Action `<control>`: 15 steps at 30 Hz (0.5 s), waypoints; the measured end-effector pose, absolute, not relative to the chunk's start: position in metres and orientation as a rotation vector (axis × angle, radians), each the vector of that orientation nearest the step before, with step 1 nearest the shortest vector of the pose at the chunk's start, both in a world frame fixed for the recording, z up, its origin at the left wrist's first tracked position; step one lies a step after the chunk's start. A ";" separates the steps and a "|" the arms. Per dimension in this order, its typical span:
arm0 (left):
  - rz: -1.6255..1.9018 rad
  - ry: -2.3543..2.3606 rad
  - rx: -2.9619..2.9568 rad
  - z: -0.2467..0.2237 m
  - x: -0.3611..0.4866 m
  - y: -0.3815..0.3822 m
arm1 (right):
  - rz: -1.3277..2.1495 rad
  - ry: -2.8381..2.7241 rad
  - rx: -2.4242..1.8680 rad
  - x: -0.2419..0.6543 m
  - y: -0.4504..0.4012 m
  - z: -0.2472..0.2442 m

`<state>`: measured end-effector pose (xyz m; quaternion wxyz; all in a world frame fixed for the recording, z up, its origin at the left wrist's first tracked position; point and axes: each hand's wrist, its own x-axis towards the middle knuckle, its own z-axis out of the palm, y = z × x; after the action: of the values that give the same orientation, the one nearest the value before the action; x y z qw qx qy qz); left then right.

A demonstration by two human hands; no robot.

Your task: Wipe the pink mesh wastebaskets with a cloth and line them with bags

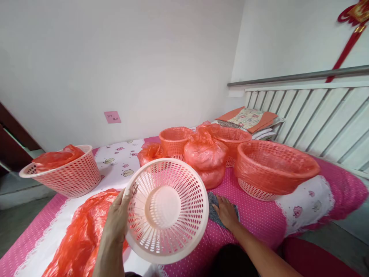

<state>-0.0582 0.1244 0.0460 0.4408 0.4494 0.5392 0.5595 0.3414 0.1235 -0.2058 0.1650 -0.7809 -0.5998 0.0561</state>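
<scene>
A round pale-pink plastic basket (165, 207) with slotted sides is tilted toward me, its inside bare. My left hand (119, 209) is closed on the basket's left rim, thumb on the inner side. To the right of it, my right hand (225, 211) rests on a grey cloth (215, 221) on the bed, fingers curled over the fabric. A loose red plastic bag (82, 231) lies crumpled beneath my left forearm. Just behind the basket stands a full, tied red bag (206, 157), its contents hidden.
A basket (69, 181) with a red bag inside stands at the left. Bag-lined baskets (174, 138) (273, 165) stand behind and at right on the pink bedspread (259, 215). Folded bedding (250, 119) lies by the white headboard (311, 119).
</scene>
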 end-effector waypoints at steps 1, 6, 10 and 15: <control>1.366 1.303 1.112 0.048 -0.056 0.123 | 0.171 -1.620 -2.259 0.338 0.120 -0.206; 1.323 1.211 1.223 0.051 -0.052 0.116 | 0.325 -1.488 -2.251 0.333 0.102 -0.206; 1.251 1.170 1.397 0.051 -0.050 0.115 | 0.533 -1.325 -2.132 0.346 0.081 -0.208; 1.201 1.098 1.520 0.044 -0.051 0.119 | 0.808 -0.716 -1.685 0.363 0.036 -0.202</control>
<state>-0.0513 0.1189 0.0436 0.4417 0.6123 0.4424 0.4839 0.3629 0.0360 -0.2018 0.5397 -0.7089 -0.3013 0.3397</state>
